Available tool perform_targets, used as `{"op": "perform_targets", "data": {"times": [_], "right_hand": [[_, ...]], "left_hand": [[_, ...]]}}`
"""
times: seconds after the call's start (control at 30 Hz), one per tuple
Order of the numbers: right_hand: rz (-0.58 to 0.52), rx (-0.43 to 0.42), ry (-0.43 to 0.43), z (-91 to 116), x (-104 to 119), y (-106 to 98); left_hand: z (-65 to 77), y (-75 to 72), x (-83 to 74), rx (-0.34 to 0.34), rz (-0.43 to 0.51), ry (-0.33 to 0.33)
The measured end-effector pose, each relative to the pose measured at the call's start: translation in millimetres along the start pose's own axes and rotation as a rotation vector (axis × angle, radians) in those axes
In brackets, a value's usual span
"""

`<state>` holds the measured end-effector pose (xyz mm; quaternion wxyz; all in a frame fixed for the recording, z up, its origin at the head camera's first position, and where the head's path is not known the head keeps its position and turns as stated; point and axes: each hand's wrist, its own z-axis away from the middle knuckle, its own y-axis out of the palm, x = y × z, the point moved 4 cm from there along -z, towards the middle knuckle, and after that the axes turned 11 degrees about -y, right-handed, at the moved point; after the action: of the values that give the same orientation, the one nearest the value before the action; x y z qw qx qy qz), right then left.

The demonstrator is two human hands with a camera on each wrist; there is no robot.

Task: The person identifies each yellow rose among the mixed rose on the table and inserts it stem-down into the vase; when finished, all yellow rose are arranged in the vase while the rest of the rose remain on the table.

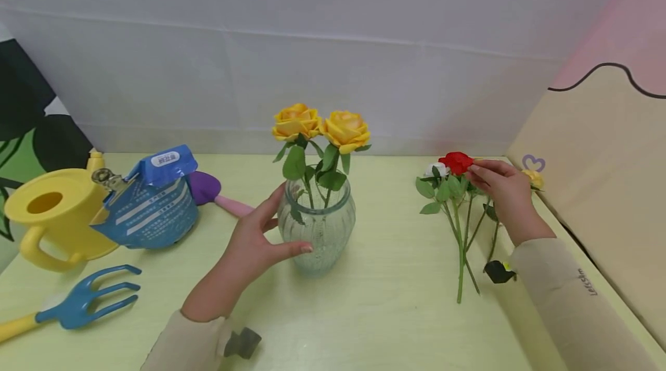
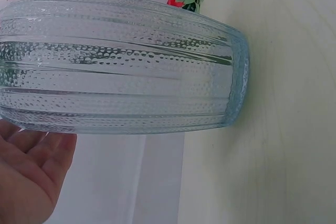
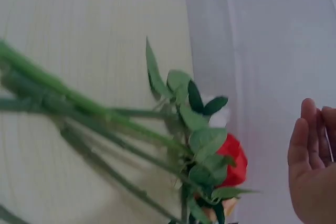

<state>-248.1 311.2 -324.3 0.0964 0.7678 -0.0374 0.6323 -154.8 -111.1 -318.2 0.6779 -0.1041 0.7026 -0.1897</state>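
Observation:
A ribbed clear glass vase (image 1: 318, 238) stands upright on the table, with two yellow roses (image 1: 346, 130) in it. My left hand (image 1: 255, 244) holds the vase from its left side, thumb across the front and fingers behind. In the left wrist view the fingers (image 2: 55, 150) lie against the glass (image 2: 121, 77). Over at the right, my right hand (image 1: 502, 192) is at a red rose (image 1: 455, 162). The right wrist view shows that hand (image 3: 315, 166) apart from the red bloom (image 3: 234, 161), with nothing between its fingers. A white rose (image 1: 437, 170) lies beside the red one.
Another yellow rose (image 1: 533, 178) lies behind my right hand, near the side wall. On the left are a yellow watering can (image 1: 62, 203), a clipped blue bag (image 1: 153, 215), a purple trowel (image 1: 204, 187) and a blue hand fork (image 1: 83, 304). A pale wall backs the table.

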Motion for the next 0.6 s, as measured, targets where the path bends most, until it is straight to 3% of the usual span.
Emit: {"op": "perform_targets", "data": {"times": [0.13, 0.4, 0.6], "right_hand": [[0.088, -0.007, 0.062, -3, -13, -27], [0.495, 0.098, 0.211, -5, -29, -37], [0.672, 0.178, 0.217, -15, -39, -39]], "left_hand": [[0.5, 0.0, -0.7, 0.004, 0.003, -0.006], [1.5, 0.7, -3.1, 0.012, 0.011, -0.021], [1.2, 0.4, -2.8, 0.010, 0.011, -0.023]]}}
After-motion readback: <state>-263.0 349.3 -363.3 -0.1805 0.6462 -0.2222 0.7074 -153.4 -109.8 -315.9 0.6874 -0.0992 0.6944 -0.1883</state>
